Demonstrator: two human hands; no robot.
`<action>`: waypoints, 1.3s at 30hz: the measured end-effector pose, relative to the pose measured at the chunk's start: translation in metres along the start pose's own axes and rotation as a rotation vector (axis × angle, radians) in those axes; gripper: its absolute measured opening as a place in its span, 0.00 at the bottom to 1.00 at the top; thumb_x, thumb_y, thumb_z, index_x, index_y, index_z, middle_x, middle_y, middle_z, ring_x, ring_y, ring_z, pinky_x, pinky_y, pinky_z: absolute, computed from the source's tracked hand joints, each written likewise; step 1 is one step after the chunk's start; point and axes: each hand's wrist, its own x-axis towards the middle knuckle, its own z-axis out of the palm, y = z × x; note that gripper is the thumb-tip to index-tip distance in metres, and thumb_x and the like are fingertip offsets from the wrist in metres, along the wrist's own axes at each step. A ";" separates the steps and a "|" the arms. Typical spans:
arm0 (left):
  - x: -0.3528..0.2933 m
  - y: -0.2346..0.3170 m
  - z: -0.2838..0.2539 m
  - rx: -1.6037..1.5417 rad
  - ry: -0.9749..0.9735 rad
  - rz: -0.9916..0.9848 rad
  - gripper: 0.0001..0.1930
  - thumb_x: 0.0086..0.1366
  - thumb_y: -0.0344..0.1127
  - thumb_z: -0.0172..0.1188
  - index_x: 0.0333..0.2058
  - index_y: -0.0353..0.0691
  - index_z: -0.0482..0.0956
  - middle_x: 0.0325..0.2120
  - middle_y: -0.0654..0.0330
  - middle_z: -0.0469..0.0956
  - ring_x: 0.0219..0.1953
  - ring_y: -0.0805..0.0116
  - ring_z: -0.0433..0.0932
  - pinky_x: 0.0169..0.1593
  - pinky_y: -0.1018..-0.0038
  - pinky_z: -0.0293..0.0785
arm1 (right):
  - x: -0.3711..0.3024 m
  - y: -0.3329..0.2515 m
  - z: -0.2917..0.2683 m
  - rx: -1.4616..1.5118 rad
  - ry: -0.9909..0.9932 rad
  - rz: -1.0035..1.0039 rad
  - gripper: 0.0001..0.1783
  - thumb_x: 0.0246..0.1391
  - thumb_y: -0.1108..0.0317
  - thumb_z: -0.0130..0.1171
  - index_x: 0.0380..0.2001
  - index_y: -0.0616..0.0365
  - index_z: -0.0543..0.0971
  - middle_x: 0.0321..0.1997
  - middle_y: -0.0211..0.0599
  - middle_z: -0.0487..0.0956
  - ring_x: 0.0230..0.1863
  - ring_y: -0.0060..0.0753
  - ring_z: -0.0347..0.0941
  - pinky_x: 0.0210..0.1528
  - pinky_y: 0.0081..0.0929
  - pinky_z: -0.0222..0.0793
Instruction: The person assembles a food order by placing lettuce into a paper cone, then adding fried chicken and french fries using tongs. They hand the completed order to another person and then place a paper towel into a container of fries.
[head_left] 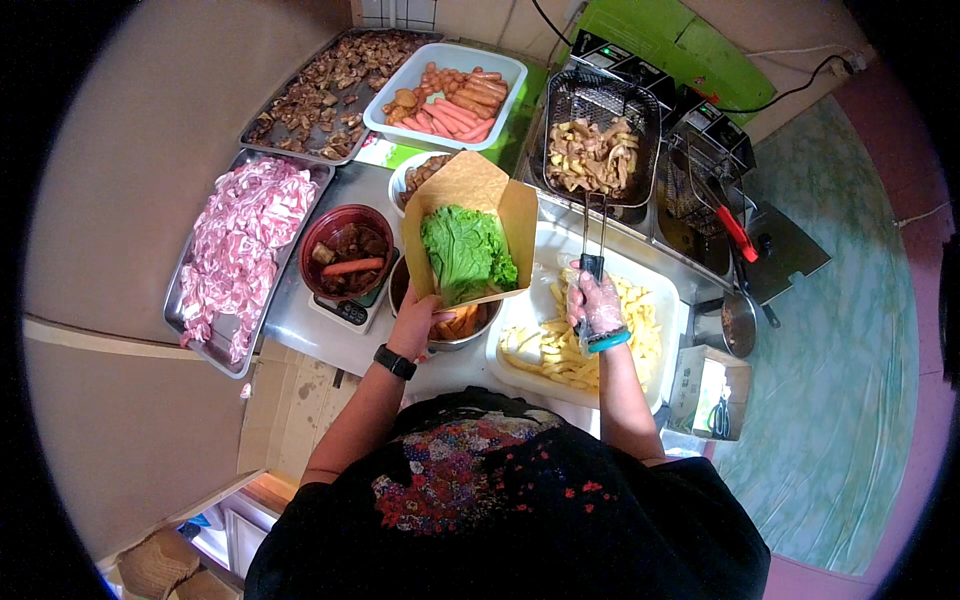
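Observation:
My left hand (414, 322), with a black watch at its wrist, grips the near edge of a brown paper takeout box (470, 182). The box stands with its lid flap raised, and green lettuce (462, 245) lies in it. A clear plastic glove with a teal band at the wrist covers my right hand (598, 308). Its fingers are closed round the black handle (592, 266) of a wire fryer basket (603, 95). Pieces of cooked sliced meat (594, 155) lie in the basket, which rests at the fryer. Below my right hand sits a white tub (497, 345) of pale fries.
A tray of raw sliced meat (245, 235) lies left, beside a brown bowl (318, 228) on a scale (340, 312). Behind are a tray of browned meat (330, 85) and a pale-blue tub (518, 72) of sausages. A second basket with a red handle (737, 235) stands right.

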 end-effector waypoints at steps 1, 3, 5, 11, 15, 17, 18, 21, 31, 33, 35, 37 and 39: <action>0.000 0.002 0.000 -0.003 0.006 -0.019 0.27 0.55 0.22 0.39 0.55 0.44 0.53 0.46 0.58 0.66 0.43 0.66 0.70 0.36 0.77 0.74 | 0.000 0.001 -0.001 -0.001 -0.009 -0.006 0.15 0.55 0.59 0.47 0.43 0.53 0.65 0.14 0.26 0.61 0.09 0.18 0.55 0.10 0.18 0.55; 0.000 0.002 0.000 -0.001 0.002 -0.024 0.27 0.55 0.22 0.39 0.55 0.44 0.53 0.46 0.58 0.66 0.43 0.66 0.70 0.37 0.77 0.74 | 0.001 0.002 -0.003 -0.004 -0.027 -0.020 0.16 0.54 0.58 0.48 0.44 0.52 0.65 0.15 0.27 0.61 0.09 0.18 0.53 0.10 0.19 0.56; 0.000 0.002 -0.001 0.003 -0.013 -0.003 0.27 0.55 0.22 0.39 0.55 0.44 0.53 0.46 0.58 0.65 0.43 0.66 0.70 0.37 0.77 0.74 | 0.001 0.003 -0.004 -0.004 -0.033 -0.024 0.16 0.54 0.58 0.48 0.44 0.52 0.65 0.15 0.27 0.61 0.09 0.18 0.53 0.10 0.19 0.56; -0.001 0.002 0.000 -0.022 -0.010 -0.022 0.27 0.55 0.22 0.39 0.56 0.45 0.53 0.46 0.58 0.65 0.44 0.66 0.70 0.38 0.77 0.73 | 0.000 0.001 0.000 0.015 -0.022 -0.024 0.16 0.54 0.59 0.48 0.43 0.55 0.65 0.13 0.25 0.61 0.09 0.18 0.55 0.09 0.18 0.54; -0.001 0.006 0.000 -0.020 -0.006 -0.056 0.27 0.55 0.21 0.39 0.56 0.45 0.53 0.47 0.58 0.64 0.45 0.65 0.69 0.38 0.77 0.73 | 0.002 0.004 -0.004 -0.016 0.001 -0.021 0.16 0.54 0.59 0.48 0.44 0.52 0.65 0.15 0.27 0.61 0.09 0.18 0.53 0.10 0.19 0.56; -0.001 0.007 0.000 -0.013 -0.008 -0.063 0.27 0.55 0.21 0.39 0.56 0.45 0.53 0.47 0.58 0.64 0.45 0.66 0.69 0.38 0.77 0.73 | 0.001 0.002 -0.002 -0.021 0.003 -0.022 0.16 0.54 0.59 0.48 0.44 0.52 0.65 0.15 0.27 0.61 0.09 0.18 0.53 0.10 0.19 0.56; -0.001 0.007 0.000 -0.012 -0.009 -0.061 0.27 0.55 0.21 0.39 0.56 0.45 0.53 0.47 0.58 0.65 0.45 0.66 0.69 0.39 0.77 0.73 | 0.001 0.002 -0.001 -0.023 0.003 -0.022 0.16 0.54 0.59 0.48 0.44 0.52 0.65 0.14 0.27 0.61 0.09 0.18 0.53 0.10 0.19 0.56; -0.001 0.006 0.000 -0.012 -0.016 -0.024 0.27 0.54 0.21 0.39 0.55 0.44 0.54 0.46 0.58 0.65 0.44 0.66 0.69 0.39 0.77 0.73 | 0.000 0.000 0.000 -0.042 0.004 -0.026 0.16 0.55 0.59 0.48 0.44 0.52 0.65 0.14 0.27 0.61 0.09 0.18 0.54 0.10 0.19 0.56; -0.002 0.011 0.001 -0.027 -0.009 -0.057 0.27 0.54 0.21 0.40 0.55 0.43 0.55 0.45 0.59 0.66 0.44 0.67 0.69 0.39 0.77 0.72 | 0.001 0.002 -0.002 -0.016 0.000 -0.015 0.15 0.55 0.61 0.47 0.44 0.53 0.65 0.14 0.26 0.61 0.09 0.18 0.55 0.10 0.18 0.55; -0.002 0.011 0.001 -0.028 -0.004 -0.049 0.27 0.54 0.21 0.40 0.54 0.43 0.55 0.45 0.59 0.66 0.44 0.67 0.69 0.39 0.77 0.72 | 0.001 0.001 -0.001 -0.007 0.002 -0.020 0.14 0.55 0.61 0.47 0.43 0.53 0.65 0.14 0.26 0.61 0.09 0.19 0.55 0.10 0.19 0.55; -0.002 0.009 0.001 -0.015 -0.003 -0.042 0.27 0.54 0.21 0.41 0.54 0.43 0.55 0.45 0.59 0.66 0.43 0.67 0.69 0.39 0.77 0.72 | 0.001 0.002 -0.001 -0.002 0.007 -0.020 0.14 0.55 0.61 0.47 0.43 0.54 0.65 0.14 0.26 0.62 0.09 0.19 0.56 0.10 0.19 0.55; -0.001 0.008 0.000 0.009 -0.012 -0.066 0.27 0.54 0.22 0.41 0.54 0.43 0.55 0.45 0.59 0.66 0.43 0.67 0.69 0.39 0.77 0.72 | 0.001 0.003 -0.002 -0.003 0.010 -0.021 0.15 0.55 0.60 0.47 0.43 0.54 0.65 0.14 0.26 0.62 0.09 0.19 0.56 0.09 0.19 0.55; -0.001 0.005 -0.001 0.025 -0.026 -0.056 0.27 0.54 0.22 0.41 0.54 0.43 0.55 0.45 0.59 0.66 0.43 0.67 0.69 0.40 0.77 0.71 | 0.002 0.003 -0.003 -0.008 0.012 -0.023 0.15 0.55 0.60 0.47 0.43 0.54 0.65 0.14 0.26 0.61 0.09 0.19 0.56 0.09 0.19 0.55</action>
